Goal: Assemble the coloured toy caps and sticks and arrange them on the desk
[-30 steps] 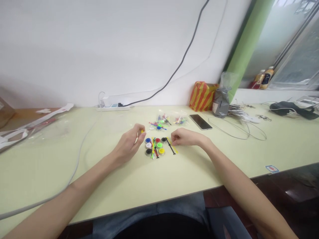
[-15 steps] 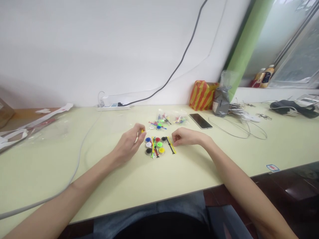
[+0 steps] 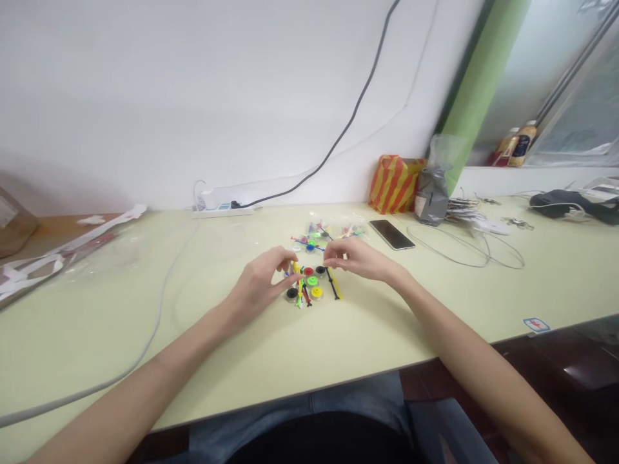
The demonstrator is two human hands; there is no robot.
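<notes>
Head view, the only one: a person sits at a pale yellow-green table point(image 3: 290, 348), both bare forearms stretched forward over it. The left hand point(image 3: 261, 283) has its fingers curled, thumb and forefinger pinched on a small yellow piece point(image 3: 295, 265) at the near-left edge of a cluster of small coloured discs point(image 3: 309, 283). Within the cluster a red disc, a green disc, a yellow disc and two black discs can be told apart, lying flat on the table close together, with thin coloured sticks lying across them. The right hand point(image 3: 355, 258) hovers just beyond the cluster on its right, fingertips drawn together; whether they grip anything is too small to tell. A black stick point(image 3: 333, 283) and a yellow one lie side by side on the table just under that hand's wrist, at the right edge of the discs. Just behind the hands lie small clear bags with more coloured parts point(image 3: 319, 233). Further right on the table is a dark phone point(image 3: 392, 234) lying flat, then a loop of thin grey wire point(image 3: 474, 251). Against the white wall stand an orange-and-yellow striped bag point(image 3: 394, 183) and a grey pouch point(image 3: 431, 196) just beside it. A white power strip point(image 3: 222, 207) sits at the wall, with a dark cable point(image 3: 338, 138) rising from it. A grey cable point(image 3: 159, 309) runs along the table on the left, well apart from the hands.
</notes>
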